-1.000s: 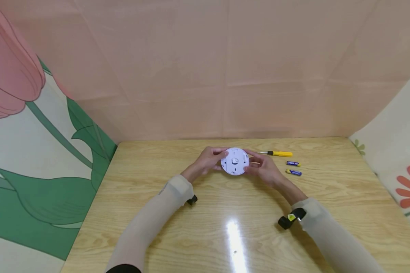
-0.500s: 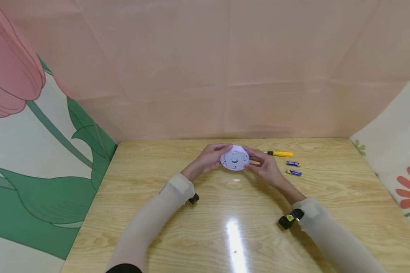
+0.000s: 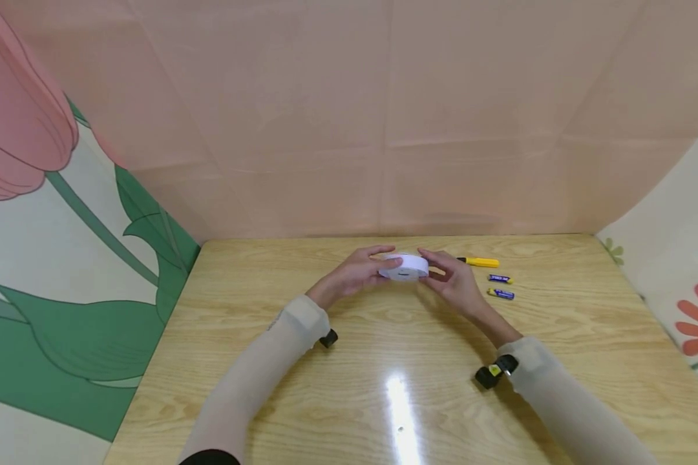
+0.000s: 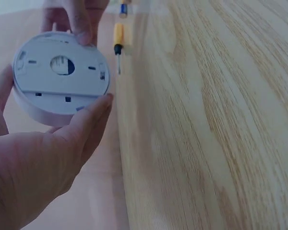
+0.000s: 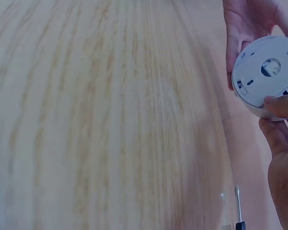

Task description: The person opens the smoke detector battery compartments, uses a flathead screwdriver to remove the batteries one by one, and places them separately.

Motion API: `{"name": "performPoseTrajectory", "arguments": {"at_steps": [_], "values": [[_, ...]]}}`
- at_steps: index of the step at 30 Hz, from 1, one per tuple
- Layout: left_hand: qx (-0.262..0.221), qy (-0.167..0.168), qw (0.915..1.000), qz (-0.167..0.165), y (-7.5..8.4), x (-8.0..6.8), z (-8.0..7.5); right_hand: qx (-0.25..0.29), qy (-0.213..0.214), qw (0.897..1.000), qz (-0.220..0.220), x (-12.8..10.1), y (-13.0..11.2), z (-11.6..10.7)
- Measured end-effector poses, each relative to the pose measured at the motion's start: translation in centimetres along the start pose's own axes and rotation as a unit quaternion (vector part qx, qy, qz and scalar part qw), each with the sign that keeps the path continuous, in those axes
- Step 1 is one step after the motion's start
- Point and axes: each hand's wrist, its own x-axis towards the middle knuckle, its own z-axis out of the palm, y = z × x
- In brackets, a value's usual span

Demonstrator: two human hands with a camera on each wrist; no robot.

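Disc: a round white disc point(image 3: 404, 267) sits between my two hands, lifted just above the far middle of the table point(image 3: 384, 400). In the head view it shows its edge, lying nearly flat. In the left wrist view its underside point(image 4: 61, 76) faces that camera, with a round hole near the middle and a few small slots.

Left hand: my left hand point(image 3: 360, 270) grips the disc from the left side. My thumb point(image 4: 93, 112) presses on the rim, and my other fingers curl round the far edge.

Right hand: my right hand point(image 3: 449, 279) holds the disc from the right side. My fingertips point(image 5: 277, 106) pinch the rim, as the right wrist view shows.

Screwdriver: a screwdriver point(image 3: 478, 262) with a yellow handle lies on the table just right of my right hand, near the far edge. Its tip points toward the disc. It touches neither hand.

Batteries: two small blue and yellow batteries point(image 3: 499, 286) lie side by side on the table, just nearer to me than the screwdriver. They are apart from each other and well clear of my hands.

Sleeves: pale sleeves point(image 3: 256, 381) cover both my forearms, with a small black device at each wrist.

Surround: pink sheeting point(image 3: 384, 116) stands behind the table. A cloth with a tulip print point(image 3: 46, 213) hangs at the left.
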Motion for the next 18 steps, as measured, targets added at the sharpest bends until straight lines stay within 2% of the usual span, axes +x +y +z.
{"name": "performPoseTrajectory", "arguments": {"at_steps": [2, 5, 9, 12, 15, 18], "values": [[0.009, 0.005, 0.9999, 0.012, 0.0, -0.1, 0.0, 0.012, 0.002, 1.0, 0.001, 0.0, 0.0, -0.1], [0.048, 0.02, 0.9976, 0.045, -0.1, -0.1, 0.1, 0.032, -0.001, 0.999, 0.016, 0.2, 0.0, -0.2], [0.117, 0.046, 0.9873, 0.096, -0.2, -0.2, 0.3, 0.052, -0.024, 0.995, 0.079, 0.5, -0.4, -0.6], [0.159, 0.058, 0.9775, 0.125, -0.2, -0.3, 0.3, 0.052, -0.051, 0.987, 0.141, 0.8, -0.8, -0.9], [0.18, 0.066, 0.9708, 0.144, -0.3, -0.3, 0.2, 0.053, -0.076, 0.979, 0.182, 1.1, -1.2, -1.0], [0.185, 0.068, 0.9675, 0.158, -0.3, -0.3, 0.1, 0.047, -0.084, 0.976, 0.198, 1.4, -1.4, -1.0]]}}
